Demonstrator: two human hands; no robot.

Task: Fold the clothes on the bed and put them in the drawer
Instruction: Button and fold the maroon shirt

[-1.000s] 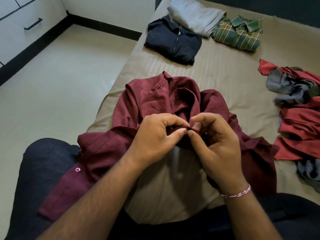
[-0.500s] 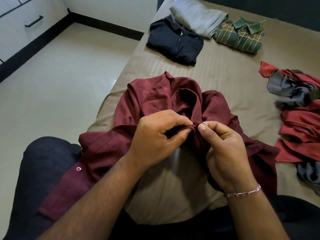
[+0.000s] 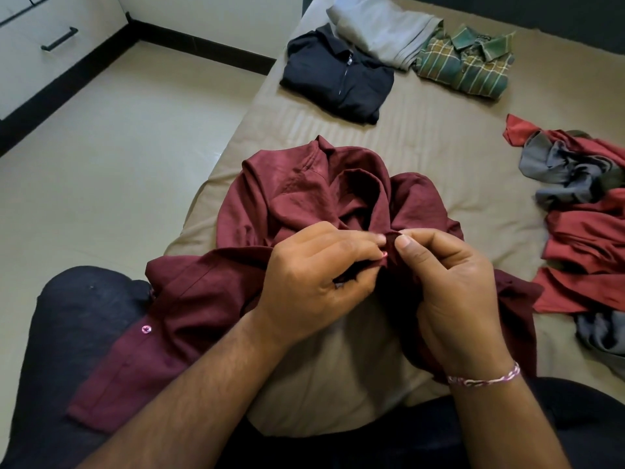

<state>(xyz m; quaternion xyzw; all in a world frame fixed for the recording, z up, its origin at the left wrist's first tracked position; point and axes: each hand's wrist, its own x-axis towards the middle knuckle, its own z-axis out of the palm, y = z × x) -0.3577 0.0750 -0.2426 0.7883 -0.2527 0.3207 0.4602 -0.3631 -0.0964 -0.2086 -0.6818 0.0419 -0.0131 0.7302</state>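
A maroon shirt [image 3: 291, 194] lies crumpled on the beige bed [image 3: 439, 157] right in front of me, one front edge with a pink button draped over my left knee. My left hand [image 3: 318, 272] pinches the shirt's front edge beside a small pink button. My right hand [image 3: 446, 282] pinches the opposite edge, thumb and forefinger meeting the left fingers. At the far end lie a folded dark jacket [image 3: 338, 76], a folded grey garment [image 3: 382, 28] and a folded green plaid shirt [image 3: 470, 66].
A heap of unfolded red and grey clothes [image 3: 581, 211] lies on the bed's right side. White drawers with a black handle [image 3: 59, 38] stand at the far left across the tiled floor [image 3: 111, 157]. My dark-trousered knees frame the near edge.
Both hands have lifted slightly and shifted right along the shirt's front edge; the fingertips now meet higher, with a pink button showing between them.
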